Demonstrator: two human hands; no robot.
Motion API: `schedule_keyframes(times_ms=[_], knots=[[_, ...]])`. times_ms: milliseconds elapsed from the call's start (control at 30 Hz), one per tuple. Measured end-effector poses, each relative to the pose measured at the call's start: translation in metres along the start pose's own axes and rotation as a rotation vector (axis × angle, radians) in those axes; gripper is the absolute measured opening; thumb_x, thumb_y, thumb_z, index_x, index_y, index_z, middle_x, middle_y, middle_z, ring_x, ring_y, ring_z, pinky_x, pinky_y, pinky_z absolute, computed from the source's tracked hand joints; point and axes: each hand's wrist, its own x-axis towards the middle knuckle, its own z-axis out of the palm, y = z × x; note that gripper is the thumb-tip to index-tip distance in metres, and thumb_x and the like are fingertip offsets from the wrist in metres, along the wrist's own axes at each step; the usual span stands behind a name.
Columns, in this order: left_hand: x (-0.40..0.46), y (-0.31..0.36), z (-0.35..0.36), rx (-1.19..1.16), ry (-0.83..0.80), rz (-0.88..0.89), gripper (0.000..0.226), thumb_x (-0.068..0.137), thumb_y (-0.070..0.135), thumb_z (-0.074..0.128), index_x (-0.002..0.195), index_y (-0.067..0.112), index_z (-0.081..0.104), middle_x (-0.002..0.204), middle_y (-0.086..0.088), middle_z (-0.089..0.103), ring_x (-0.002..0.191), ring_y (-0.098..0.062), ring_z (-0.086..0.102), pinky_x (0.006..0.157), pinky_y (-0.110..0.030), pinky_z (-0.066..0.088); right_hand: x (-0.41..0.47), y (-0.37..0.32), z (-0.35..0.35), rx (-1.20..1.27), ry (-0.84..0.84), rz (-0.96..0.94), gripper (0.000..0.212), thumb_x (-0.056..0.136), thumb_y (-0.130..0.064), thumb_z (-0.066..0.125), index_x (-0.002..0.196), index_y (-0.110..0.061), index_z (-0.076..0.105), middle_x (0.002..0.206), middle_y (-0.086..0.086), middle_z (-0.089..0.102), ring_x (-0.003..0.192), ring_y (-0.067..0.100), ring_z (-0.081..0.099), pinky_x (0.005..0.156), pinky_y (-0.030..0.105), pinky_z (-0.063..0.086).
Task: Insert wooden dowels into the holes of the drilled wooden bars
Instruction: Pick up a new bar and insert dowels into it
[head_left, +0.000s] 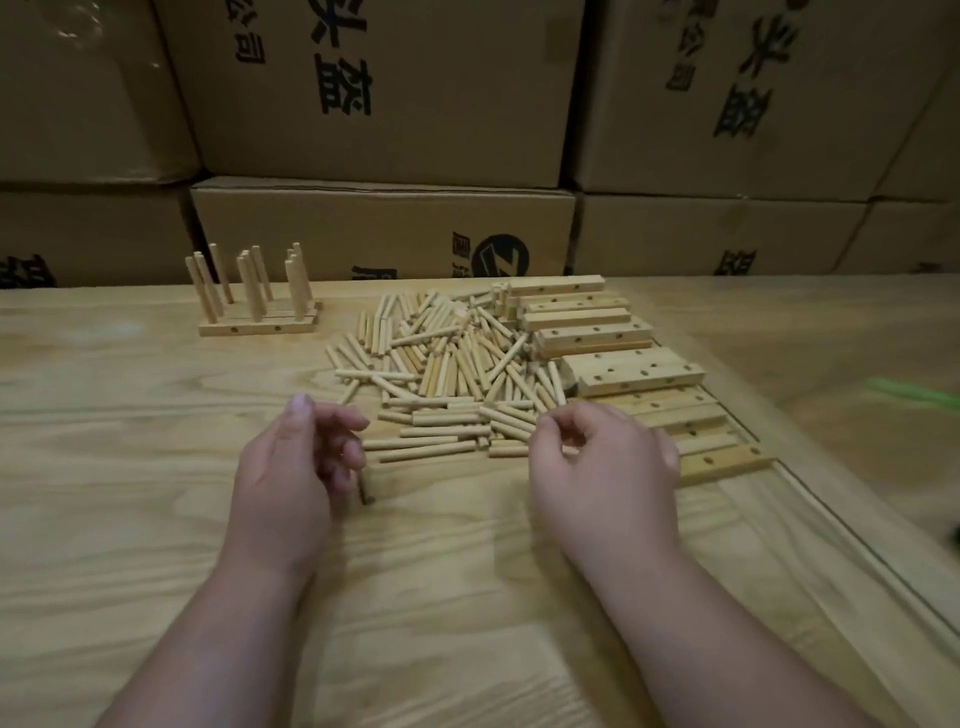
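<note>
While my left hand curls around a dowel, my right hand hovers loosely curled at the dowel pile, lower centre of frame.

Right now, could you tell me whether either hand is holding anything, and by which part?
The left hand seems to hold a dowel upright by its upper part, lower end on the table. The right hand is curled; any hold cannot be told.

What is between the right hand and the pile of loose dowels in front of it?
Nothing visible. The right hand hovers at the near edge of the dowel pile, with only bare table around. The drilled bars lie to the right of the pile, not across the way.
</note>
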Motion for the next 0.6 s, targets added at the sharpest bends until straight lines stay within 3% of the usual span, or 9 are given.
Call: schedule_keyframes(times_ms=[67,167,300,500,600], knots=[[0.0,0.0,0.001,-0.001,0.002,0.004,0.056,0.097,0.051,0.034,0.078,0.015,0.071,0.059,-0.002,0.061,0.047,-0.011,0.047,0.043,-0.018,0.038,0.003,0.001,-0.006,0.002,-0.03,0.071,0.021,0.092,-0.043,0.05,0.082,-0.032,0.065,0.082,-0.016,0.065,0.089,0.014,0.058,0.115,0.057,0.026],[0.0,0.0,0.001,0.015,0.002,0.022,0.056,0.1,0.05,0.032,0.079,0.014,0.071,0.058,-0.001,0.061,0.047,-0.011,0.047,0.044,-0.018,0.039,0.005,0.002,-0.011,0.022,-0.074,0.129,0.03,0.091,-0.047,0.051,0.069,-0.027,0.056,0.066,-0.013,0.061,0.07,0.012,0.053,0.105,0.055,0.042],[0.001,0.0,0.0,0.01,0.008,0.022,0.058,0.098,0.053,0.032,0.076,0.018,0.073,0.06,-0.002,0.061,0.049,-0.012,0.048,0.045,-0.018,0.04,0.005,-0.001,-0.013,-0.037,-0.182,0.133,0.035,0.089,-0.051,0.051,0.066,-0.025,0.053,0.06,-0.007,0.06,0.065,0.015,0.056,0.086,0.046,0.053],[0.001,0.001,0.0,0.034,0.015,0.035,0.057,0.098,0.053,0.033,0.075,0.024,0.075,0.06,-0.002,0.062,0.05,-0.012,0.049,0.047,-0.019,0.041,-0.004,-0.006,-0.009,-0.11,-0.237,0.024,0.036,0.09,-0.056,0.052,0.07,-0.026,0.054,0.062,-0.008,0.06,0.061,0.013,0.056,0.055,0.029,0.046],[-0.002,0.002,0.001,0.046,0.005,0.05,0.055,0.097,0.052,0.034,0.075,0.022,0.075,0.06,-0.001,0.061,0.05,-0.013,0.049,0.048,-0.02,0.041,-0.015,-0.012,-0.006,-0.017,-0.291,-0.111,0.033,0.092,-0.052,0.054,0.072,-0.026,0.056,0.063,-0.008,0.061,0.062,0.011,0.058,0.054,0.029,0.045]])
